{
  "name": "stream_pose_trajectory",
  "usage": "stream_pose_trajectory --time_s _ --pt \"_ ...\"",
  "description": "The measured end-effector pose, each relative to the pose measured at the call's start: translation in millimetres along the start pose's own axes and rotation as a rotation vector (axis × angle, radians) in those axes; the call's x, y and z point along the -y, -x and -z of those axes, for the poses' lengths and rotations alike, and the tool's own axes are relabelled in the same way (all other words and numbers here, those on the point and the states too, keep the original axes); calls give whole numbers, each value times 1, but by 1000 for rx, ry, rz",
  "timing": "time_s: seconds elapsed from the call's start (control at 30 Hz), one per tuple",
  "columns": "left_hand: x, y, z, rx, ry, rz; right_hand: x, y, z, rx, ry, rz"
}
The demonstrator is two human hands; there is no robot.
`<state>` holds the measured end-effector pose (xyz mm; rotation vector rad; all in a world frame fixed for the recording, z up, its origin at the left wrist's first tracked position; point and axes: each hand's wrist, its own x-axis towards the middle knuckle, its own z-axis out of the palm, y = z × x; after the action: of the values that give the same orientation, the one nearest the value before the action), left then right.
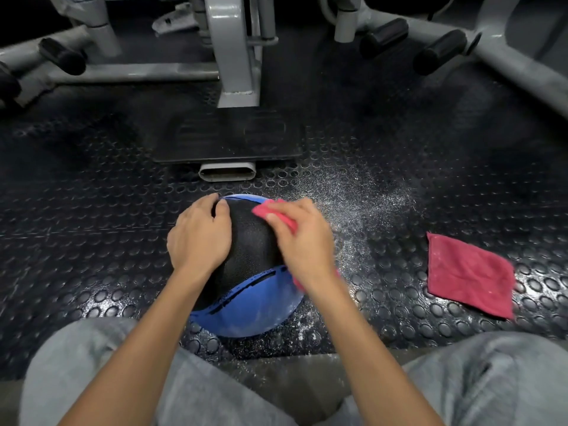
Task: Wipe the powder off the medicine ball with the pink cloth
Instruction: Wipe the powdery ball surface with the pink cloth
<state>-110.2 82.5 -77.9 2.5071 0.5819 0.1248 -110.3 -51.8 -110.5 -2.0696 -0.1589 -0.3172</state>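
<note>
Left hand [199, 233] spread wide on medicine ball [249, 265] at 6 o'clock, stopping rolls. Right hand [302, 238] pressing pink cloth [273, 215] on top, rubbing powder (darker cloth [470, 275] at 3 o'clock).

I am seated in a gym, on the weight-machine floor. Evidence:

1. The floor [92, 241] is black rubber matting with a raised round-stud pattern.
2. Grey-painted steel machine frames [236, 50] stand ahead of me, their base tubes resting on the matting.
3. Black foam roller pads [439, 50] project from the frames at left and right.
4. A black ribbed footplate [229, 138] lies flat at the foot of the central upright.
5. A black-and-blue medicine ball [252, 247] rests on the floor between my knees.
6. White powder [362, 195] is scattered over the matting beside the ball.
</note>
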Motion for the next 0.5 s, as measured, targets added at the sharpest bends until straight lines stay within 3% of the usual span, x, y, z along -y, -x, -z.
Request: stream_pose_trajectory --time_s 0.07,0.13,0.2,0.3,0.33,0.4,0.5 --pt "4 1 2 -3 20 18 8 0 -7 3 115 118" --pt "9 2 4 -5 49 20 -2 0 -6 -17 68 139" --pt "12 2 5 -10 65 4 -24 4 0 -28 -83 -47" --pt "10 2 4 -16 61 -3 -52 14 11 59 -312 -500" --pt "7 2 3 -11 53 -5 -54 17 15 55 -355 -559" --pt "2 -1 1 -4 41 -6 -45 20 17 -34 -275 -431" --pt "0 -6 1 15 32 30 -13 36 2 -111 -40 -2"
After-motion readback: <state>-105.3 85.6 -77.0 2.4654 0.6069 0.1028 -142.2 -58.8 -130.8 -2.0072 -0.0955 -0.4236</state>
